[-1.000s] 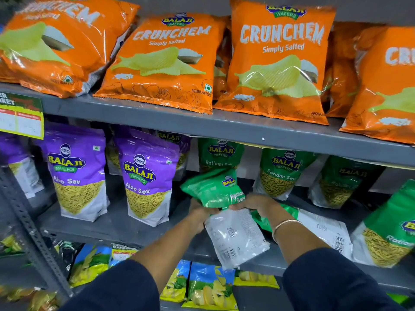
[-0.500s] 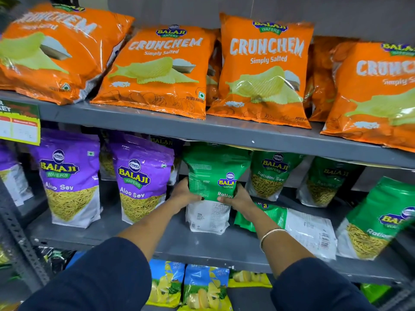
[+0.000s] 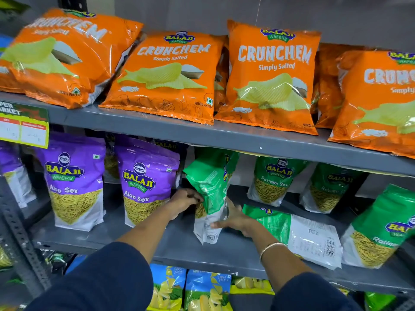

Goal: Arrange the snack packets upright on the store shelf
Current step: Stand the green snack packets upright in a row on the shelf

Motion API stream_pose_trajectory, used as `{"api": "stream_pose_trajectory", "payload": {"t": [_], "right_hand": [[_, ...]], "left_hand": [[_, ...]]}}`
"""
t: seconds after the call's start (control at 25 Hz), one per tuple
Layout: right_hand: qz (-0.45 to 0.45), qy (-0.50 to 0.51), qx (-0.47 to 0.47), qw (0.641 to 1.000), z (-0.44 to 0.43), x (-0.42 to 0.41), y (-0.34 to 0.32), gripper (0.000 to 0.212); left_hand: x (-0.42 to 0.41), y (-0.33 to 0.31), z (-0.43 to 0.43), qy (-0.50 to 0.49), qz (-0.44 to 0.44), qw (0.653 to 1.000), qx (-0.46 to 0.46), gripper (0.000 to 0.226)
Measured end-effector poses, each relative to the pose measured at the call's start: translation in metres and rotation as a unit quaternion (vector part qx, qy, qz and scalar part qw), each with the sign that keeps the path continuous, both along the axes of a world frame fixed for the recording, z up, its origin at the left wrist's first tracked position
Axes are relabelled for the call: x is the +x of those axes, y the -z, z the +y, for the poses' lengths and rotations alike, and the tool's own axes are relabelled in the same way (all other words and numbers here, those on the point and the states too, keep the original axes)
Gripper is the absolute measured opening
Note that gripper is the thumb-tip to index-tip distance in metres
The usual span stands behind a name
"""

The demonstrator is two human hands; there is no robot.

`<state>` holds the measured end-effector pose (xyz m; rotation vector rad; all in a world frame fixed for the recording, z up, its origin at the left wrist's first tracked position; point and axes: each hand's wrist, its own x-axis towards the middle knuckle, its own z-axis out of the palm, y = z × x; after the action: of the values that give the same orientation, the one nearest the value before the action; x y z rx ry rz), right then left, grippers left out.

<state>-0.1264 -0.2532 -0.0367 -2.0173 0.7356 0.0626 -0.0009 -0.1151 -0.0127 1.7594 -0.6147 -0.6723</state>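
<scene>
A green Ratlami Sev packet [image 3: 211,191] stands upright on the grey middle shelf [image 3: 179,245], turned edge-on so its narrow side faces me. My left hand [image 3: 185,202] grips its left side about halfway up. My right hand [image 3: 235,219] presses flat against its lower right side. Just right of it another green packet [image 3: 298,236] lies flat on its front, white back and barcode up. Two more green packets [image 3: 272,180] stand at the shelf's back.
Two purple Aloo Sev packets [image 3: 143,182] stand left of my hands. Orange Crunchem bags [image 3: 271,77] lean on the top shelf. A green packet [image 3: 384,230] stands at the far right. Blue and yellow packets [image 3: 206,290] fill the shelf below. A price tag [image 3: 23,129] hangs at the left.
The green packet came down onto the shelf and turned from back-facing to edge-on. My right hand slid down to its base, and my left hand stayed on its left side.
</scene>
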Motion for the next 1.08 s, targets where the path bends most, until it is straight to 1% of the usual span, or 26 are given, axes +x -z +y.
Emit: {"api": "stream_pose_trajectory", "payload": {"t": [0.04,0.08,0.12,0.16,0.2,0.24,0.28,0.32,0.4,0.44,0.48,0.52,0.6,0.64,0.72,0.88,1.08], "right_hand": [[0.0,0.004,-0.015,1.0,0.006,0.004,0.003,0.123],[-0.016,0.023,-0.027,0.999,0.011,0.007,0.006,0.125],[-0.044,0.049,-0.03,0.997,0.014,0.009,0.009,0.122],[-0.071,0.074,-0.022,0.994,0.013,0.011,0.012,0.111],[-0.089,0.086,-0.007,0.992,0.011,0.011,0.013,0.093],[-0.088,0.082,0.003,0.993,0.008,0.008,0.01,0.076],[-0.082,0.071,0.006,0.994,0.005,0.006,0.008,0.066],[-0.076,0.06,0.0,0.995,0.001,0.005,0.006,0.063],[-0.068,0.049,-0.046,0.995,-0.006,0.007,0.001,0.066],[-0.064,0.047,-0.064,0.995,-0.008,0.008,-0.002,0.066],[-0.064,0.042,-0.061,0.995,-0.009,0.009,-0.005,0.065],[-0.067,0.037,-0.036,0.996,-0.011,0.009,-0.007,0.067],[-0.092,0.025,0.043,0.994,-0.014,0.007,-0.009,0.079],[-0.103,0.022,0.066,0.992,-0.015,0.006,-0.009,0.086],[-0.108,0.025,0.066,0.992,-0.016,0.003,-0.008,0.091],[-0.137,0.078,0.034,0.987,-0.024,0.002,-0.01,0.071],[-0.165,0.105,0.01,0.981,-0.024,0.006,-0.011,0.062]], "left_hand": [[-0.003,0.002,-0.005,-0.017,-0.007,1.0,-0.018,0.021],[-0.006,0.002,-0.009,-0.034,-0.008,0.999,-0.033,0.03],[-0.006,0.002,-0.011,-0.049,-0.003,0.998,-0.044,0.042],[-0.004,0.001,-0.012,-0.05,0.004,0.998,-0.047,0.051],[-0.002,0.0,-0.013,-0.037,0.013,0.998,-0.045,0.054],[0.0,0.0,-0.013,-0.021,0.019,0.999,-0.034,0.051],[0.002,-0.002,-0.013,-0.012,0.019,0.999,-0.029,0.047],[0.005,-0.003,-0.012,-0.017,0.011,0.999,-0.029,0.042],[0.01,-0.003,-0.011,-0.03,-0.012,0.999,-0.032,0.029],[0.011,-0.002,-0.01,-0.03,-0.013,0.999,-0.034,0.027],[0.012,-0.001,-0.011,-0.027,0.001,0.999,-0.039,0.027],[0.011,-0.001,-0.011,-0.023,0.022,0.998,-0.049,0.029],[0.009,-0.001,-0.01,-0.006,0.042,0.998,-0.056,0.052],[0.01,0.001,-0.01,0.004,0.03,0.999,-0.042,0.06],[0.011,0.003,-0.009,0.011,-0.008,1.0,-0.016,0.067],[0.012,0.0,-0.005,0.021,-0.012,1.0,-0.003,0.073],[0.005,0.006,-0.005,-0.048,-0.098,0.994,0.008,0.08]]}}
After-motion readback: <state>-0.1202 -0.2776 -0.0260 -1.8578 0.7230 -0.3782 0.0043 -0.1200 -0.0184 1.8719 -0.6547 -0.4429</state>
